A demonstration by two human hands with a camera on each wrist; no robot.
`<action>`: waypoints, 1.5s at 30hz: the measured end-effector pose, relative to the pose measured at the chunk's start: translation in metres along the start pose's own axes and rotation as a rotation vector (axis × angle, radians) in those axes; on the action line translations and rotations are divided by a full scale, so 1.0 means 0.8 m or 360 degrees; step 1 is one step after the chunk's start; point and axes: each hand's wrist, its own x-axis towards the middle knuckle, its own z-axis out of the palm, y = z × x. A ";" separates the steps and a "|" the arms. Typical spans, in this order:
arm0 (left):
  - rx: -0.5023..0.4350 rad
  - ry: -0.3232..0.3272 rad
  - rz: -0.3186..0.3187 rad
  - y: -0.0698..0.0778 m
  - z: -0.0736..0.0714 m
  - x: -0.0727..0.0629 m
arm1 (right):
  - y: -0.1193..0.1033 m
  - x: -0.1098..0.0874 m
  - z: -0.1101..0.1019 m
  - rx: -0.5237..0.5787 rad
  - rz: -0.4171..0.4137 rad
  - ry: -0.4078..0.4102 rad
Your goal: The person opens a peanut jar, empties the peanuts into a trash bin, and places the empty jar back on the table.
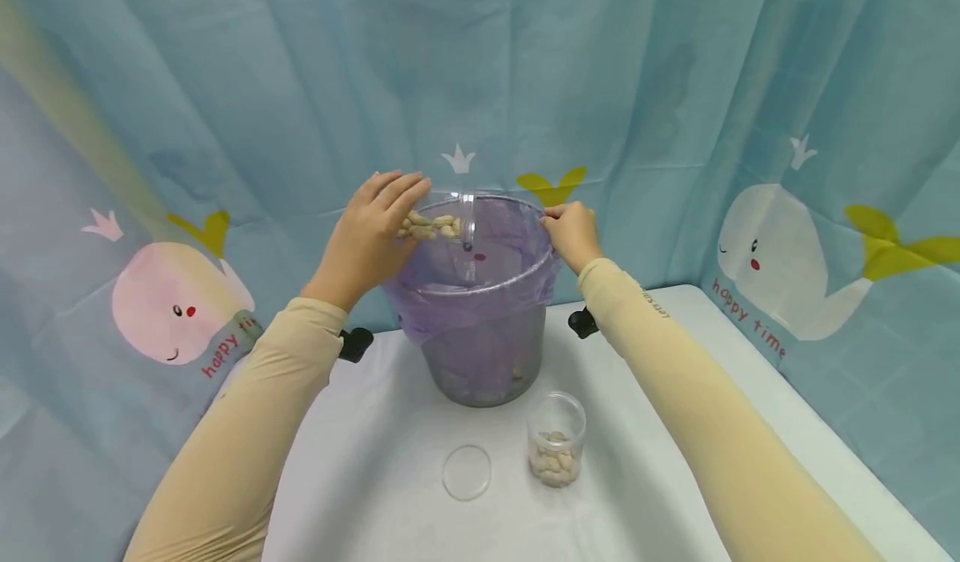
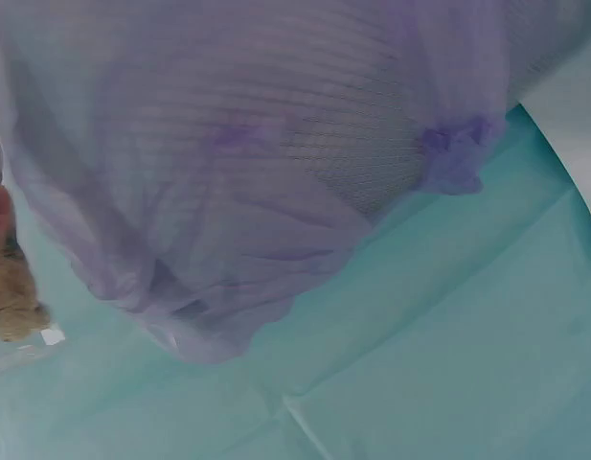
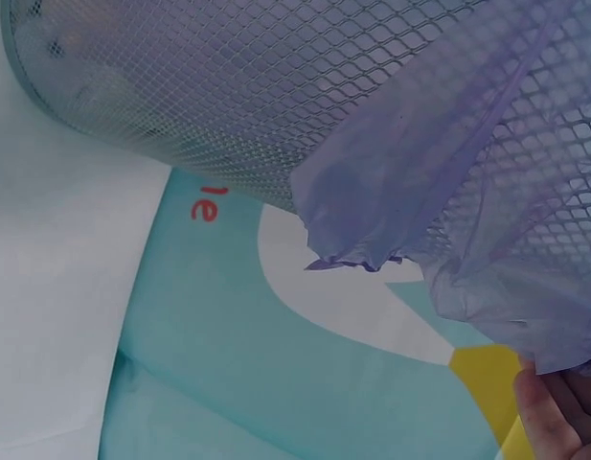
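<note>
My left hand (image 1: 375, 233) grips a clear plastic jar (image 1: 467, 212) lying on its side, its mouth over a mesh waste bin (image 1: 517, 353). Unshelled peanuts (image 1: 442, 227) lie along the jar's lower wall; at the edge of the left wrist view a brown clump (image 2: 12, 287) shows through clear plastic. A purple bin bag (image 1: 442, 316) lines the bin and folds over its rim. On the rim's right side my right hand (image 1: 576, 233) pinches the bag's edge; the right wrist view shows its fingers (image 3: 549, 417) at the bag's lower fold.
A second clear jar (image 1: 557, 441), partly filled with pale peanuts, stands upright in front of the bin. Left of it lies a round clear lid (image 1: 467, 472) on the white table (image 1: 390, 495). A blue curtain (image 1: 420, 70) with whale prints hangs behind and at both sides.
</note>
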 end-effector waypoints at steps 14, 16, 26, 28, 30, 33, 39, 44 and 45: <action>0.0001 -0.0053 -0.0015 0.006 0.009 -0.009 | 0.002 -0.002 0.007 0.0027 0.0010 -0.0036; 0.0011 -0.0047 -0.0020 0.007 0.007 -0.008 | 0.002 -0.001 0.007 0.0024 -0.0001 -0.0025; -0.0015 -0.0048 -0.0058 0.005 0.003 -0.003 | 0.000 0.000 0.005 0.0007 -0.0027 0.0000; -0.0010 -0.0016 -0.0049 0.004 0.001 -0.002 | 0.000 0.000 0.005 0.0007 -0.0026 -0.0006; -0.0001 -0.0044 -0.0029 0.004 0.001 -0.001 | 0.000 0.000 0.004 0.0011 -0.0029 -0.0008; 0.0007 -0.0133 0.0018 0.006 0.003 -0.002 | 0.001 0.000 0.004 0.0021 -0.0025 -0.0007; 0.0011 -0.0011 0.0002 0.004 0.002 0.002 | 0.002 0.001 0.004 0.0014 -0.0016 -0.0004; 0.0023 -0.0051 0.0061 0.003 0.005 0.002 | 0.001 0.002 0.004 0.0009 -0.0021 0.0003; 0.0019 -0.0082 0.0076 0.003 0.006 0.001 | 0.001 0.002 0.004 0.0009 -0.0021 0.0003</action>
